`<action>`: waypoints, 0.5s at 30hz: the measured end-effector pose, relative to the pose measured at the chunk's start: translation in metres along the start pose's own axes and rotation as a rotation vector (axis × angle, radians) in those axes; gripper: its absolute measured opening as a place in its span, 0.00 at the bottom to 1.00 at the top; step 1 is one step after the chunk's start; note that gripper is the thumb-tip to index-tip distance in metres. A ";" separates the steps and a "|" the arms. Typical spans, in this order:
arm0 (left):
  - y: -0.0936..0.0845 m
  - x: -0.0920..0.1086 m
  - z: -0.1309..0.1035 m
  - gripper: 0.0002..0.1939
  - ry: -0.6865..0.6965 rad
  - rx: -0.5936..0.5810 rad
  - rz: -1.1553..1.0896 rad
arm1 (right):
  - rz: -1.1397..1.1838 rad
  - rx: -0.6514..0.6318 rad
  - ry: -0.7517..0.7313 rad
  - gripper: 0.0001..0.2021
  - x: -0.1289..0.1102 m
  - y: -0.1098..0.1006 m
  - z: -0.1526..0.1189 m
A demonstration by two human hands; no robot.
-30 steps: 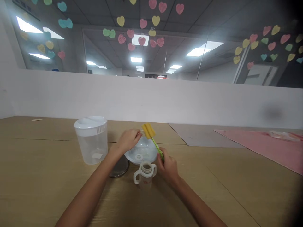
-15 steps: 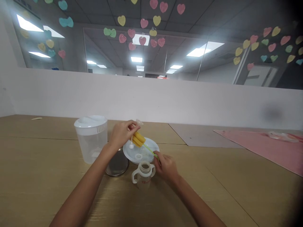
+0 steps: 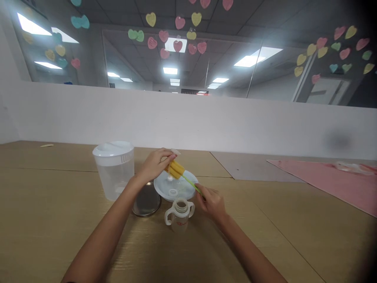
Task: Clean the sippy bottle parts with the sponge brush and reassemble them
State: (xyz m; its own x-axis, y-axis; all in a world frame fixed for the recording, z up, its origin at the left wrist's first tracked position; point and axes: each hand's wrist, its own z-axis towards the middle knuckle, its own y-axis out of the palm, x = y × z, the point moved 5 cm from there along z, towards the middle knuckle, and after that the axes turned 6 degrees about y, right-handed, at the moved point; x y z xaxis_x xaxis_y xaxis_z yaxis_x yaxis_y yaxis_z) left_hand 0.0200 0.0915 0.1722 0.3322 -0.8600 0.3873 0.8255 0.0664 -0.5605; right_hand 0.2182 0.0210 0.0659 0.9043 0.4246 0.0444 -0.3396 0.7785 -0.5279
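Note:
My left hand (image 3: 155, 163) pinches a small clear bottle straw piece; its translucent top (image 3: 176, 151) sticks out past the fingertips and a white weighted end (image 3: 170, 178) hangs below. Beside that piece, touching it or nearly so, is the yellow sponge head of a bottle brush (image 3: 177, 169). The fingers of my right hand (image 3: 213, 202) are closed round its thin green handle. Under the brush lies a pale plate (image 3: 188, 191) with a white ring (image 3: 173, 192) on it. A two-handled baby bottle (image 3: 179, 221) stands uncapped and upright in front of the plate.
To the left stands a clear plastic tub (image 3: 110, 181) with a white lid. A round metal container (image 3: 146, 202) sits between tub and plate, partly behind my left forearm. A pink mat (image 3: 330, 181) lies at the right, with clear plastic packaging (image 3: 353, 168) on it.
Both hands have shifted slightly to the right with the brush and straw piece. The straw's white end now sits closer behind the sponge. The camera view has also moved a little.

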 end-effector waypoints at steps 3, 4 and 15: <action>-0.005 -0.001 0.000 0.13 -0.022 0.083 0.043 | -0.046 0.004 -0.131 0.12 -0.006 0.001 -0.001; -0.007 -0.002 0.000 0.13 -0.032 0.108 0.056 | -0.069 0.000 -0.170 0.12 -0.008 0.001 -0.001; -0.012 0.001 -0.001 0.10 -0.092 0.132 0.098 | -0.139 0.043 -0.020 0.14 0.003 -0.001 -0.001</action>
State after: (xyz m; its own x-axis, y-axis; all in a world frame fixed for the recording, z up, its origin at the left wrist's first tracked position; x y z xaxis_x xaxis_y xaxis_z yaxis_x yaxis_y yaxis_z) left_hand 0.0102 0.0891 0.1783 0.4495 -0.7964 0.4045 0.8377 0.2186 -0.5006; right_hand 0.2219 0.0210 0.0663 0.9384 0.3197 0.1314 -0.2223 0.8493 -0.4788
